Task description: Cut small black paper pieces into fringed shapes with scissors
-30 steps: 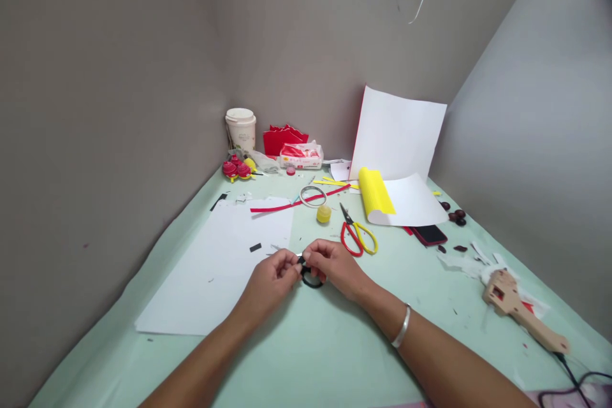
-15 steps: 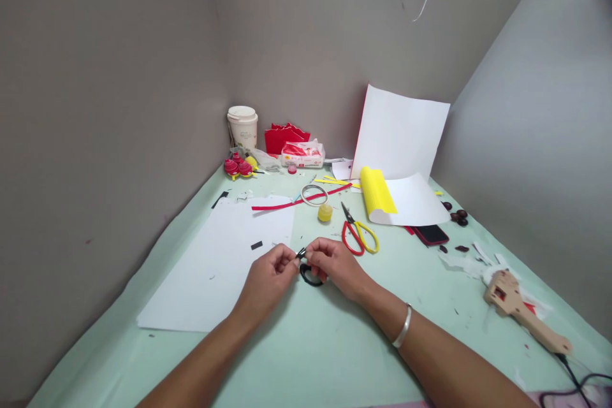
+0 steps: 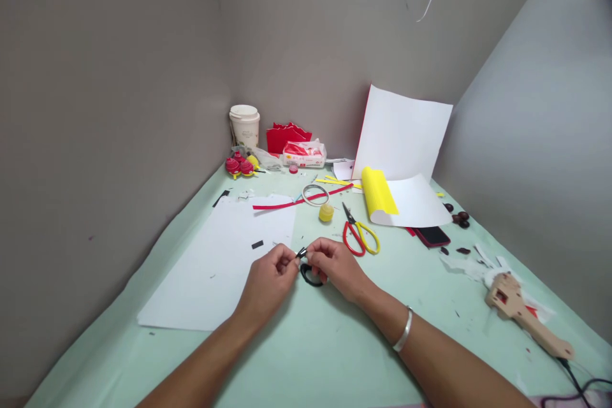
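I judge the main risk is the small black ring (image 3: 310,275) slipping out of the pinch and dropping onto the counter (image 3: 306,344), since both hands grip it only at the fingertips and the piece is tiny and hard to see. A pull from either side could also deform it. My left hand (image 3: 268,282) is closed to a pinch on the ring's upper end, thumb against forefinger. My right hand (image 3: 335,266) is likewise closed, fingertips pinching the ring from the other side. The ring sits between the two hands, just above the counter, beside the white sheet (image 3: 220,261) and near the scissors (image 3: 359,234).
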Demonstrator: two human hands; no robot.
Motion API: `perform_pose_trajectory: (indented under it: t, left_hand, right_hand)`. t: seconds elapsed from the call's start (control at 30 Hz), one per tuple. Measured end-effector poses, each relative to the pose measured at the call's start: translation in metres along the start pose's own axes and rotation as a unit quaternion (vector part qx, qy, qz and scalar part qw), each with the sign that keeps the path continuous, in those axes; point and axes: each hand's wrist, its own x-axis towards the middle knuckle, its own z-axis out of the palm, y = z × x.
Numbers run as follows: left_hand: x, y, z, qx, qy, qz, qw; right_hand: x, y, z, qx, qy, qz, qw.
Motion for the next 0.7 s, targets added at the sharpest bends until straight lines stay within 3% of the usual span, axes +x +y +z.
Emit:
perform_pose_trajectory:
  t: [0.47,0.7]
  left_hand:
    - [0.0007,-0.0016,0.001,0.0,0.019,-0.008,1.0]
    - [0.002,-0.0031,-0.0003,0.002,0.029,-0.003,1.0]
  right_hand:
    - [-0.0015,0.0036,0.0046,-0.024,0.016,-0.024,0.999]
    - [-0.0024,0.0076,0.0054,-0.047,0.024,-0.071,0.996]
